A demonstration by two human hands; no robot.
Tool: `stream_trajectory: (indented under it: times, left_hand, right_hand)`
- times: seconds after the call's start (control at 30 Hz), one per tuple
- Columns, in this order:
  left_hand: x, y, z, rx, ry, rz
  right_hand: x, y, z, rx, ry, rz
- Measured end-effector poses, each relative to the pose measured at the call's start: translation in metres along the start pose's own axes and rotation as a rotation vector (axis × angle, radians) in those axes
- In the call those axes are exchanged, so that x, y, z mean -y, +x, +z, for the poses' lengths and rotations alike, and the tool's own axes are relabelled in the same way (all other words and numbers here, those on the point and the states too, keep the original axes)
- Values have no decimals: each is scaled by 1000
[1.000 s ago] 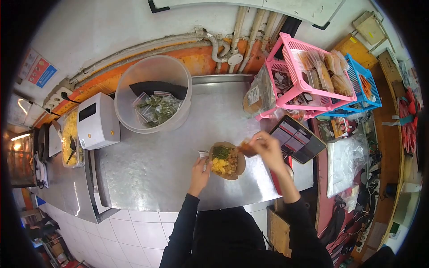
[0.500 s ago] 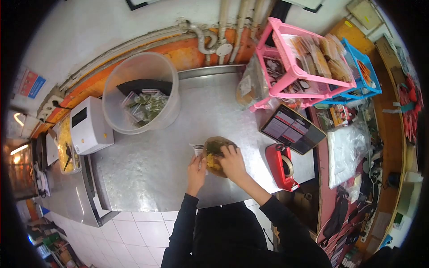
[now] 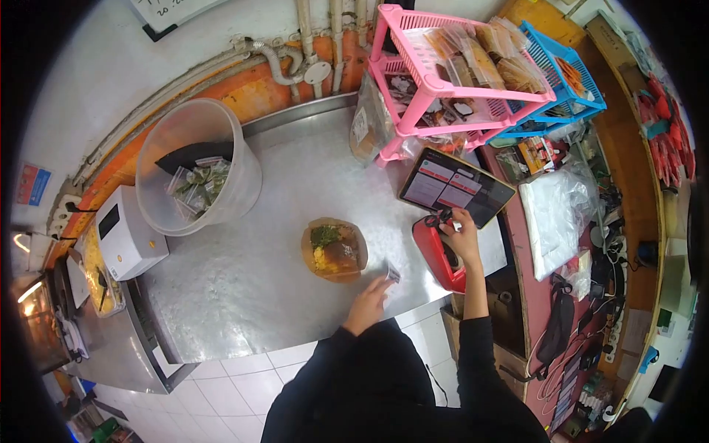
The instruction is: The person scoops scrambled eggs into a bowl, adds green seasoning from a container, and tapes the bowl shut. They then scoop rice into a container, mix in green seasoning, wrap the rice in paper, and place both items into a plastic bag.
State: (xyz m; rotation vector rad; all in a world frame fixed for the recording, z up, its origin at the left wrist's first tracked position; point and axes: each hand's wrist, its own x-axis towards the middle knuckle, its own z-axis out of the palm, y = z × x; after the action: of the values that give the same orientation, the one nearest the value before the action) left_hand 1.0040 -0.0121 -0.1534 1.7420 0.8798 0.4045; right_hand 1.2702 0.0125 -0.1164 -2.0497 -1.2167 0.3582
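My left hand (image 3: 367, 304) is at the front of the steel table, its fingers closed on a small printed paper slip (image 3: 393, 276). My right hand (image 3: 463, 238) is over the red tape dispenser (image 3: 428, 244), fingers pinched at black-handled scissors (image 3: 437, 218) lying at its far end; the blades cannot be made out. To the left of both hands sits an opened brown paper food box (image 3: 336, 275), untouched. Chopped greens (image 3: 323, 235), yellow bits (image 3: 322, 260) and a dark brown portion (image 3: 343, 255) show inside it.
A tablet (image 3: 456, 188) leans behind the dispenser, below stacked pink baskets (image 3: 436, 87) and blue baskets (image 3: 561, 66). Toward the left stand a clear tub (image 3: 247, 173) of small bags and a white label printer (image 3: 133, 232). Plastic bags (image 3: 554, 221) lie on the right-hand shelf.
Both hands have left the food box and moved right. My left hand now has the paper slip that lay beside the box; my right hand has reached the scissors on the dispenser. The view has shifted.
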Motion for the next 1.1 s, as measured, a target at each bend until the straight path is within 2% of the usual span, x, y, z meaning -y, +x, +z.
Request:
stream_trajectory:
  times: [0.03,0.07,0.13,0.27,0.3,0.33,0.4,0.47,0.53,0.6,0.67,0.73,0.77,0.83,0.9,0.93,1.0,1.07,1.1]
  left_hand:
    - [6,5,2,83,186,-92]
    - [12,8,3,84,190,-103]
    - [18,13,4,-125,738,221]
    - [50,4,7,35,754,343]
    - [48,2,1,36,757,342]
    - [46,0,-4,1,760,296]
    - [43,-2,-7,-30,760,248]
    - [44,-4,-7,-75,815,114]
    - [40,-8,-8,-132,773,52]
    - [41,-9,-9,-188,727,-11]
    - [48,-15,-13,-230,704,-60]
    - [64,-19,-15,-253,697,-9]
    - [69,-20,-15,-283,689,45]
    - [69,-17,-13,-306,647,24]
    - [66,-14,-12,-331,608,1]
    - [63,-13,-13,-340,621,2]
    - [61,-13,-13,-349,634,-5]
    - [61,-14,-13,-315,655,-17]
    - [62,-14,-13,-314,654,-21]
  right_hand:
    - [5,2,-1,56,11,5]
    - [10,2,-4,64,18,10]
    - [16,4,-11,68,-23,6]
    - [31,-4,-22,60,-42,29]
    - [34,-6,-29,68,-4,-72]
    - [36,-8,-34,67,-2,-71]
    - [38,-16,-45,-255,428,78]
    - [41,-25,-58,-344,766,135]
    - [63,-38,-56,-339,882,257]
    - [28,-64,-37,-58,1084,221]
    - [35,-89,-3,32,1077,383]
    - [38,-109,30,131,1270,513]
    - [46,-112,47,135,1302,533]
    - [50,-116,73,141,1331,554]
    - [42,-121,95,295,1234,579]
    - [35,-122,107,295,1235,582]
    - [27,-123,126,415,742,288]
    - [27,-122,136,402,777,336]
    - [28,-121,139,382,793,275]
